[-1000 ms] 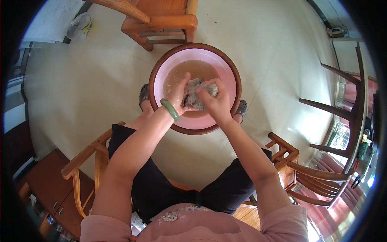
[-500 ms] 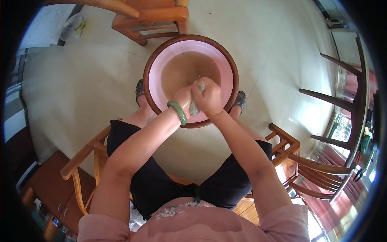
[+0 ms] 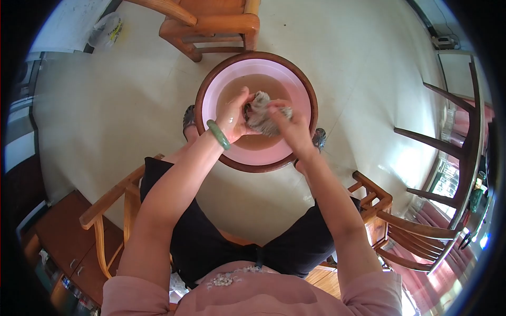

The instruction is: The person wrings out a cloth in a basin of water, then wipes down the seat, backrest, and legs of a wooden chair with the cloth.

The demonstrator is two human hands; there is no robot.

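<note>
A wet, greyish-white rag (image 3: pixel 266 118) is spread between my two hands above the pink basin (image 3: pixel 211 102) with the brown rim. My left hand (image 3: pixel 234 117), on the arm with a green bangle (image 3: pixel 218 135), cups the rag's left side, thumb raised and fingers under it. On the other side, my right hand (image 3: pixel 287 121) pinches the rag's upper right part between thumb and fingers. Cloudy brown water (image 3: pixel 253 84) lies in the basin below. The rag hides part of my left fingers.
Just beyond the basin stands a wooden chair (image 3: pixel 211 29). My feet, in dark shoes (image 3: pixel 190 120), flank the basin. Wooden armchair arms (image 3: pixel 113 203) rise beside me, a brown cabinet (image 3: pixel 66 231) is at left, and a dark-legged table (image 3: pixel 466 150) is at right.
The rag was bunched tight between both hands near the basin's front. Now it is loosened and opened out, and my hands have moved apart. The whole view has shifted slightly.
</note>
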